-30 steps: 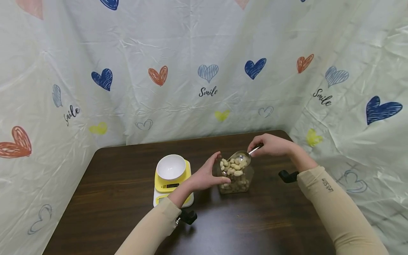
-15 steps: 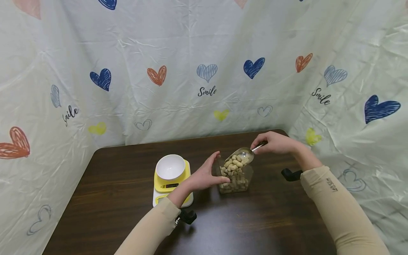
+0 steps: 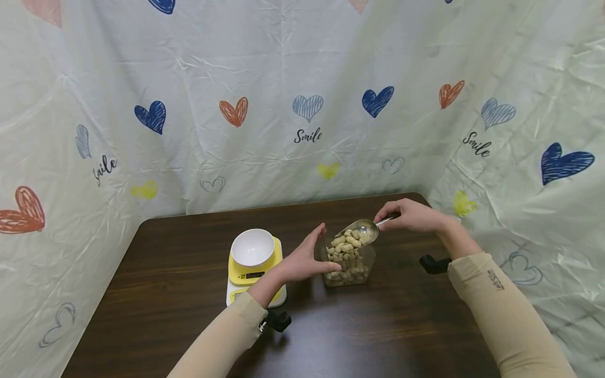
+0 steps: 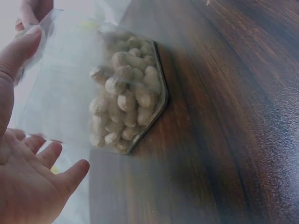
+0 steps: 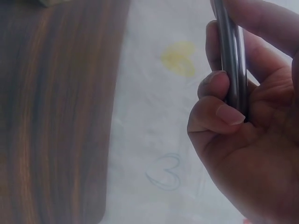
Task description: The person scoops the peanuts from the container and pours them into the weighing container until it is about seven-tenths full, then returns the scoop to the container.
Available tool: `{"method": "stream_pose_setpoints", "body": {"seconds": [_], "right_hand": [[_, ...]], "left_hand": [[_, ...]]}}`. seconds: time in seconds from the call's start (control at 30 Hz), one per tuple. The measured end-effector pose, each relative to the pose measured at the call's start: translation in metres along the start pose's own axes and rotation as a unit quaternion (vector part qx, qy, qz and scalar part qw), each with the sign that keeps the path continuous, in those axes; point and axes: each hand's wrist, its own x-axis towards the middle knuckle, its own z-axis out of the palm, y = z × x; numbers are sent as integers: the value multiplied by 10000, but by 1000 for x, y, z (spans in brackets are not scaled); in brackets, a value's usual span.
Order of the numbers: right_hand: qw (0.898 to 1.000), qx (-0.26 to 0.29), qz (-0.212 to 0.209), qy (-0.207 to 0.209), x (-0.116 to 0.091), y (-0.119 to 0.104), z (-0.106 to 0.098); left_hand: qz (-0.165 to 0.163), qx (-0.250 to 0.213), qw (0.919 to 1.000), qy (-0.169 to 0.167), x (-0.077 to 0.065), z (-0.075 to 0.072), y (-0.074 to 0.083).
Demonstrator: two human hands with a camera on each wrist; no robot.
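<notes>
A clear plastic container (image 3: 371,258), part filled with unshelled peanuts (image 4: 126,100), stands on the table. My left hand (image 3: 304,261) holds it at the left, with the thumb on the near wall and the fingers reaching round the far side. Over its mouth, a metal scoop (image 3: 371,229) carries a heap of peanuts and slants down to the left. The fingers of my right hand (image 3: 410,214) grip the scoop's handle (image 5: 233,65), with the thumb along it in the right wrist view.
Left of the container, a white bowl (image 3: 253,248) sits on a yellow and white kitchen scale (image 3: 235,290), partly behind my left forearm. The dark wooden table (image 3: 156,283) ends at a white curtain (image 3: 264,173) printed with hearts.
My right hand has drawn the scoop slightly up and right, and the peanuts now heap in its bowl. My left hand stays at the container.
</notes>
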Motion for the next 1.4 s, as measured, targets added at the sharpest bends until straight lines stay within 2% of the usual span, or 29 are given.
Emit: {"method": "stream_pose_setpoints", "body": {"seconds": [0.2, 0.33, 0.5, 0.67, 0.87, 0.97, 1.07, 1.2, 1.4], "right_hand": [[9998, 155, 44, 107, -1, -3, 3], [9996, 181, 68, 223, -1, -6, 5], [9990, 220, 74, 380, 1, -9, 9], [9982, 261, 127, 532, 3, -20, 15], [9968, 462, 148, 642, 5, -32, 26], [9960, 546, 55, 700, 8, -39, 32], [9950, 671, -26, 735, 10, -48, 38], [9943, 730, -13, 780, 16, -57, 44], [9937, 806, -12, 782, 28, -71, 56]], "left_hand": [[-90, -70, 9999, 19, -6, -5, 6], [31, 8, 10000, 93, -17, -14, 16], [470, 28, 9982, 375, -36, -35, 25], [727, 310, 9941, 749, -60, -63, 22], [438, 989, 9868, 1203, -90, -100, 3], [219, 1275, 9827, 1325, -103, -116, -14], [-6, 1369, 9809, 1379, -113, -128, -29], [-271, 1340, 9810, 1377, -120, -136, -46], [-511, 1233, 9831, 1256, -121, -135, -71]]}}
